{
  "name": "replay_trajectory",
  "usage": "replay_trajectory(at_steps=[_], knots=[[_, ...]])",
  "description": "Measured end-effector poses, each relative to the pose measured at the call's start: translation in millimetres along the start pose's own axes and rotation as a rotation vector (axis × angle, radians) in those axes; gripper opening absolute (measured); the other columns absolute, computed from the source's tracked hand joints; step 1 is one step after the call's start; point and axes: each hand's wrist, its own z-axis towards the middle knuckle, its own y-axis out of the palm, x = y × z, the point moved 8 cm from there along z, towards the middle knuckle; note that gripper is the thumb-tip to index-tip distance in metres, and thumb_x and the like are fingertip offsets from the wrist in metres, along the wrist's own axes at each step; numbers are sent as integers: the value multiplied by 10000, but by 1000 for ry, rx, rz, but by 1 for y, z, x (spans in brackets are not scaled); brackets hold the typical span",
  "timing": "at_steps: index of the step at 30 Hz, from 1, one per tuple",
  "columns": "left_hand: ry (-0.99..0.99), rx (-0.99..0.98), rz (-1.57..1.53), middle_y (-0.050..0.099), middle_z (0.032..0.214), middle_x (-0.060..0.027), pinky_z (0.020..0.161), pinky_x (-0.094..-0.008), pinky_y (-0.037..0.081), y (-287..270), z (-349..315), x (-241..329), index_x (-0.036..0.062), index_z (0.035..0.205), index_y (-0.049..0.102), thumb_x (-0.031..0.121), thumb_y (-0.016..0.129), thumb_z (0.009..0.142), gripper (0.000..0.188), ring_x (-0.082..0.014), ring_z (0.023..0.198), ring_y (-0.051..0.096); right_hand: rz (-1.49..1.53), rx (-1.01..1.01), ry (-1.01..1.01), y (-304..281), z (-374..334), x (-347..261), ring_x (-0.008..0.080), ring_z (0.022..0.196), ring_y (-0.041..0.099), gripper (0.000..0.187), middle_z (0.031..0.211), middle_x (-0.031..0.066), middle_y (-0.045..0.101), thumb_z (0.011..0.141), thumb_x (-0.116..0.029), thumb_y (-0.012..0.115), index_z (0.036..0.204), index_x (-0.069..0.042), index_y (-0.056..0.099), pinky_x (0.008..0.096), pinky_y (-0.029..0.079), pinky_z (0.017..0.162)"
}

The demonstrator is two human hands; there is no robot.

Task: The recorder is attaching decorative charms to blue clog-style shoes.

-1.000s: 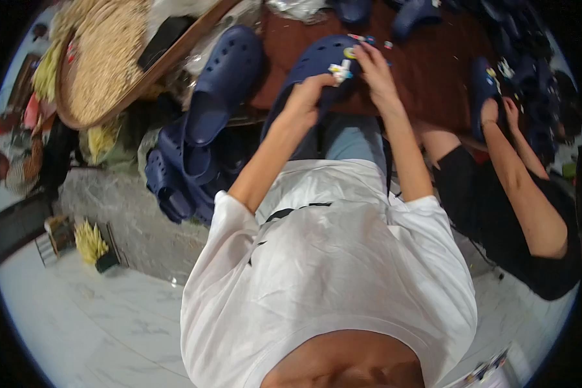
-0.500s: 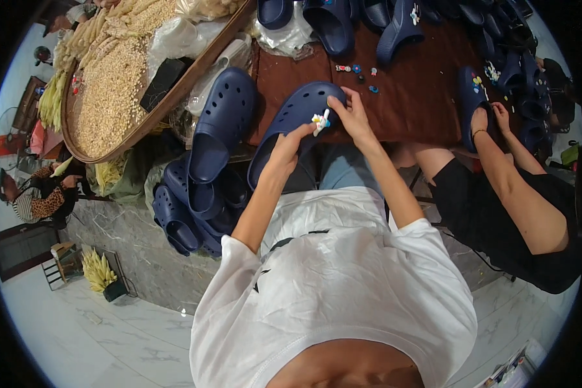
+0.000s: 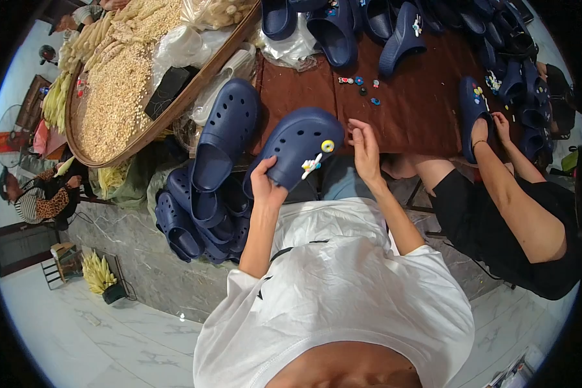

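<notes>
My left hand (image 3: 267,181) grips a navy blue clog (image 3: 304,131) by its side, thumb on top, holding it up over my lap. Two charms sit on the clog's upper: a round yellow one (image 3: 328,146) with a pale centre, and a white figure (image 3: 311,166) with blue and yellow bits. To the right of the clog, apart from it, my right hand (image 3: 366,154) is open with its fingers loosely bent. Beyond it several small charms lie on the brown cloth, among them a blue one (image 3: 375,101). Another navy clog (image 3: 231,119) stands just left.
More clogs (image 3: 174,223) are stacked below on the left. A large woven tray (image 3: 204,72) of pale kernels fills the far left. Clogs pile along the cloth's (image 3: 427,116) far edge. At right, a person's hand (image 3: 503,129) works at a charm-covered clog (image 3: 470,107).
My right hand has drawn back from the clog, leaving the round yellow charm showing on it. The clog has turned and come lower, and my left hand has shifted to its side.
</notes>
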Motion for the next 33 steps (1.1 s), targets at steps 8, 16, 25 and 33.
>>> replay_trajectory(at_steps=[8,16,25,33], knots=[[-19,76,-216,567,1229,-205,1033,-511,422,-15,-14,10,-15,1199,515,70,581,787,425,-354,1145,572,-712,-32,-305,4,20,-18,326,1056,540,290,1099,136,557,851,-144,656,1130,-84,603,402,430,914],[-38,-177,-205,649,1106,-130,1014,-408,440,30,36,-24,13,1102,591,83,570,798,313,-269,1050,613,-924,-24,-513,19,31,-1,372,1099,524,340,1152,188,565,812,-62,608,1147,-2,585,455,410,950],[-37,-130,-264,623,1052,-78,962,-336,458,43,83,-38,7,1010,583,40,586,798,214,-207,984,598,-1041,11,-537,22,33,10,363,1040,538,237,1100,182,578,866,-101,583,1073,15,590,446,416,908],[-74,-226,-186,642,1099,-76,994,-322,432,51,106,-35,12,1081,606,95,609,874,223,-198,1042,591,-1020,48,-513,37,39,-7,350,1007,565,236,1063,157,618,791,-68,596,1021,-16,608,433,414,908]])
